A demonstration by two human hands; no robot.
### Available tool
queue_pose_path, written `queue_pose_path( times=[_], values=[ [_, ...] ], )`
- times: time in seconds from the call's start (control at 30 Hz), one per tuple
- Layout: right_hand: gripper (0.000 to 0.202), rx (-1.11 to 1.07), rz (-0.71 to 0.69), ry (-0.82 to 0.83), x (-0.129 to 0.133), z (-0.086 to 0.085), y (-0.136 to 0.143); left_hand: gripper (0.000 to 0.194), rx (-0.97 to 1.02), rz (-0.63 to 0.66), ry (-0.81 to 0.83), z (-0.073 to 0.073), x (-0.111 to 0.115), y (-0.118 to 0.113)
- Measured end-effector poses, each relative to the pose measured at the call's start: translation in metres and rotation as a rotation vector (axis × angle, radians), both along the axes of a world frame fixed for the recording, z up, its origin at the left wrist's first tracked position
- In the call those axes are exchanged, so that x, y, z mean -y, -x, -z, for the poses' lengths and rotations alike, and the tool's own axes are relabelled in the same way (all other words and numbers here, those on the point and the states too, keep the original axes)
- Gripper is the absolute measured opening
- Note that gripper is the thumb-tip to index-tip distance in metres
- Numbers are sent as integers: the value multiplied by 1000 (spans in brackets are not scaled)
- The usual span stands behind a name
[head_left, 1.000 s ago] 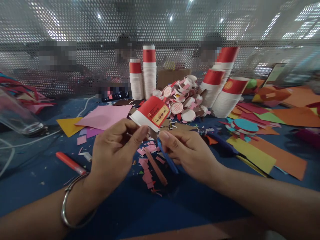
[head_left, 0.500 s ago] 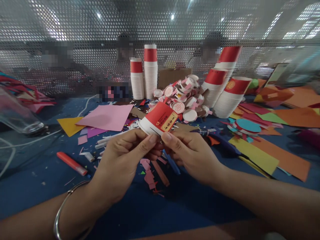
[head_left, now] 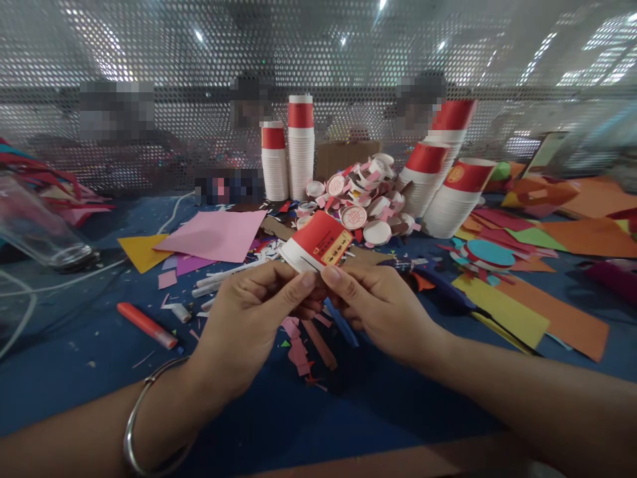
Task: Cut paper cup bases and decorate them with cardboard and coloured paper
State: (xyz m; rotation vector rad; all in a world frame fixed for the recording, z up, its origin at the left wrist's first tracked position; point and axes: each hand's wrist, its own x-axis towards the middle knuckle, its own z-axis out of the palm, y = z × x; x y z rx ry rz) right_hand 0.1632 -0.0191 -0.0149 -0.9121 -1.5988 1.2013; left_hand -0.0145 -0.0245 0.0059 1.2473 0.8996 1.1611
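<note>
A red and white paper cup point(head_left: 314, 240) is held tilted on its side above the middle of the table, its rim toward the lower left. My left hand point(head_left: 253, 305) pinches the near edge of the cup between thumb and fingers. Close beside it, my right hand point(head_left: 383, 302) pinches the same edge, the two thumbs nearly touching. A dark line runs along the white band near the thumbs; whether it is a cut or a mark I cannot tell. The fingertips behind the cup are partly hidden.
Stacks of paper cups point(head_left: 301, 159) flank a heap of cut cup pieces point(head_left: 371, 189). A pink paper sheet point(head_left: 213, 236) and an orange marker point(head_left: 146, 325) lie left. On the right are a dark blue glue gun point(head_left: 442, 289) and coloured paper point(head_left: 502, 309). A perforated screen stands behind.
The cup has dipped slightly in the view, with both hands keeping their pinch. The whole scene has shifted a little as the head moved.
</note>
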Motion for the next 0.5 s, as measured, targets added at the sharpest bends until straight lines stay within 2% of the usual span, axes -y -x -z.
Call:
queue_pose_path(
  times=[0.13, 0.23, 0.5],
  values=[
    [53, 1, 19, 1, -1, 0, -1, 21, 107, -35, 130, -1, -7, 0],
    [54, 6, 27, 0, -3, 0, -2, 18, 216, -72, 201, -5, -13, 2],
    [54, 60, 47, 10, -2, 4, -2, 19, 174, -20, 173, -11, -9, 4]
  ],
)
